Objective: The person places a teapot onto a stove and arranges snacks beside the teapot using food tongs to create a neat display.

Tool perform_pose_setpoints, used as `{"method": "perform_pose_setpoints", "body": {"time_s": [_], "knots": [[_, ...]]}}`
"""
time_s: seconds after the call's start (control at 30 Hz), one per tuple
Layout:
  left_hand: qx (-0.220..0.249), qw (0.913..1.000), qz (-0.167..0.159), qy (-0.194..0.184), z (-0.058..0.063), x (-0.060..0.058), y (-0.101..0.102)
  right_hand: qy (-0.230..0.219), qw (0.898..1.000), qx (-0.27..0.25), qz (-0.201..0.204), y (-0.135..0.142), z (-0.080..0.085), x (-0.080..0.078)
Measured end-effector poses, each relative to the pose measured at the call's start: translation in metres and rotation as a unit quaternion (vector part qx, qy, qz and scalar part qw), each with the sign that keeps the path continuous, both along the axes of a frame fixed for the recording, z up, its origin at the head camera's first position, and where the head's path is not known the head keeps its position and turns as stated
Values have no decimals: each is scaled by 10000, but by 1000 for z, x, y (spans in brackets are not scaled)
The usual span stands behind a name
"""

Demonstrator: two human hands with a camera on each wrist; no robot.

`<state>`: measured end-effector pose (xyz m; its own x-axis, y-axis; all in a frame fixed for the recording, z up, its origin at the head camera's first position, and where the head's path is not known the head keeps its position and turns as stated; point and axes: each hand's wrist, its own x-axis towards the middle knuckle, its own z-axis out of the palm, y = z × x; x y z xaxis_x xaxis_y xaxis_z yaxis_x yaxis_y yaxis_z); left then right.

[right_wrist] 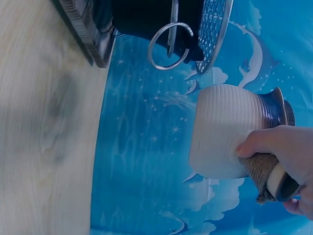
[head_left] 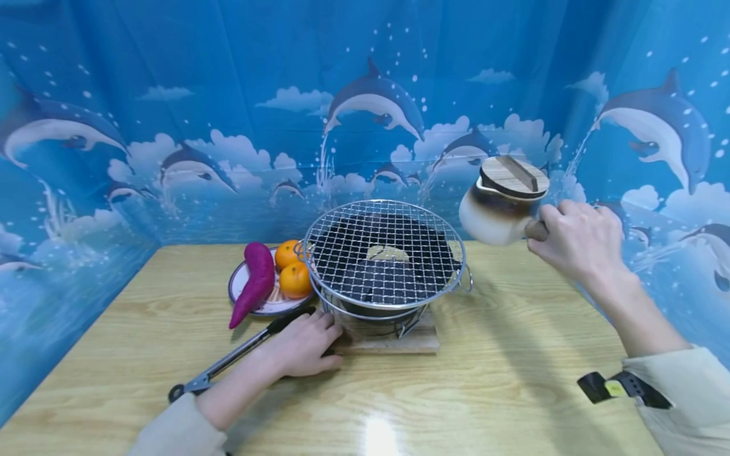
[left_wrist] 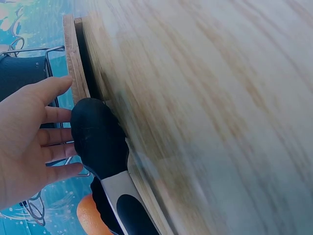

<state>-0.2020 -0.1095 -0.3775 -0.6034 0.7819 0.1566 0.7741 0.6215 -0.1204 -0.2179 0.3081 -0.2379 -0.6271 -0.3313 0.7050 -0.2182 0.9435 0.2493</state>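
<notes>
A wood-grained table [head_left: 456, 405] bears a round grill [head_left: 388, 272], its dark body topped by crimped wire mesh. Beneath sits a wooden board [head_left: 410, 342]; the left hand [head_left: 308, 345], fingers loosely extended and unclenched, is at its corner, contact unclear. Metal tongs [head_left: 239, 352] with black tips lie alongside. Right of the grill, above the table, the right hand [head_left: 582, 237] grasps the twine-wrapped handle [right_wrist: 261, 169] of a ribbed, cream-and-brown pot [head_left: 496, 218]; its wooden lid [head_left: 515, 175] hides the contents. A dark-rimmed white plate [head_left: 238, 278] holds a tapering purple sweet potato [head_left: 255, 282] and smaller, round oranges [head_left: 295, 280].
</notes>
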Motion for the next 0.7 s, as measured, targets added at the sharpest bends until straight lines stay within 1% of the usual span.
{"method": "perform_pose_setpoints", "body": {"time_s": [0.23, 0.47, 0.53, 0.7], "knots": [[-29, 10000, 41, -24, 1, 0, 0, -206, 9997, -99, -45, -12, 10, 3], [-48, 10000, 43, -50, 1, 1, 1, -56, 9997, -124, 185, -20, 14, 3], [-53, 10000, 43, -40, 1, 1, 1, -91, 9997, -153, 164, -22, 16, 3], [-64, 10000, 54, -29, 1, 1, 1, -6, 9997, -82, 233, -29, 20, 1]]}}
